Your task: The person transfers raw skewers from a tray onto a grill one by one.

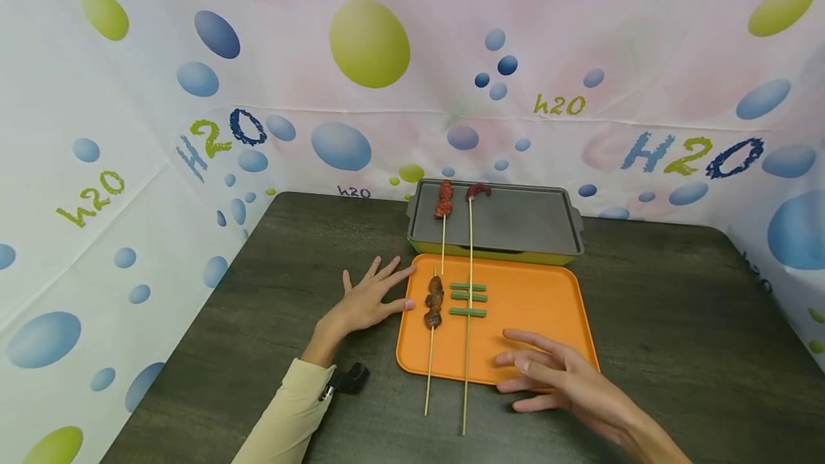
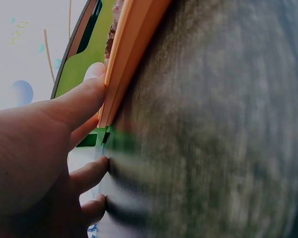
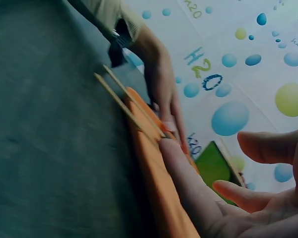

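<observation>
My left hand lies with fingers spread at the left edge of an orange tray; its thumb touches the tray's rim in the left wrist view. Over the tray's front right corner is my right hand, fingers loosely extended and holding nothing. On the tray rest a skewer of brown chunks and a skewer of short green stalks, their sticks reaching past the front edge. Behind, a skewer of red chunks and one with a dark red curled piece lie on a grey grill plate, sticks pointing toward the tray.
The grill plate sits on a green base right behind the tray. All stand on a dark wood-grain table. A printed curtain hangs along its back and left sides. A black strap is on the left wrist.
</observation>
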`<state>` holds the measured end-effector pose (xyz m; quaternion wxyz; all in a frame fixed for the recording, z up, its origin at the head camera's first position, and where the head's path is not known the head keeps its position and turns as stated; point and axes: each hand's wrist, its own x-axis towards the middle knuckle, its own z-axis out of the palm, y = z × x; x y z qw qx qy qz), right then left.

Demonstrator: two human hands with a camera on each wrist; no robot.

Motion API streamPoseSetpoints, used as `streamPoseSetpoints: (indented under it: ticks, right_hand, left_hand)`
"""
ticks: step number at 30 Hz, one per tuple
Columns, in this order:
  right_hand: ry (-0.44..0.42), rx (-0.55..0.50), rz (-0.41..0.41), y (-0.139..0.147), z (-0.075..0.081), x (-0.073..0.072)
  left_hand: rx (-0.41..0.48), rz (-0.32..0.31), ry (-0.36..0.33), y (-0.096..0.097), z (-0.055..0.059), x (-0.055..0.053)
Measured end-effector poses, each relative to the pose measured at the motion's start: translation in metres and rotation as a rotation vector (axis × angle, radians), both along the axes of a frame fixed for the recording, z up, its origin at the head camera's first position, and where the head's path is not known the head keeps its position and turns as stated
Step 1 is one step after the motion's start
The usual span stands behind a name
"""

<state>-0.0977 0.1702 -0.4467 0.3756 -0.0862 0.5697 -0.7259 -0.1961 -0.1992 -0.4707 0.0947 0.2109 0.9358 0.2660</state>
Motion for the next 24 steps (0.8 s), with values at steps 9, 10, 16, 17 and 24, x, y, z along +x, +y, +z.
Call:
streamPoseSetpoints:
  ticks: [9,10,16,17,24]
  right_hand:
    - [-0.195,-0.17,-0.006,-0.018,-0.018,0.012]
    - [-0.202,-0.179,-0.001,-0.021,-0.019,0.012]
    - [-0.261,-0.19,-0.02,-0.04,-0.023,0.009]
    - [-0.269,-0.184,-0.031,-0.043,-0.023,0.008]
    - [-0.277,-0.131,-0.092,-0.053,-0.024,0.008]
  left_hand:
    - [-0.011,0.011,0.003,-0.003,0.001,-0.003]
    - [-0.013,0.011,0.004,-0.003,0.001,-0.003]
    - [-0.015,0.01,0.0,-0.002,-0.001,-0.003]
    - [-0.014,0.01,-0.002,-0.002,-0.001,-0.003]
    - [-0.015,0.01,-0.015,0.001,-0.002,-0.002]
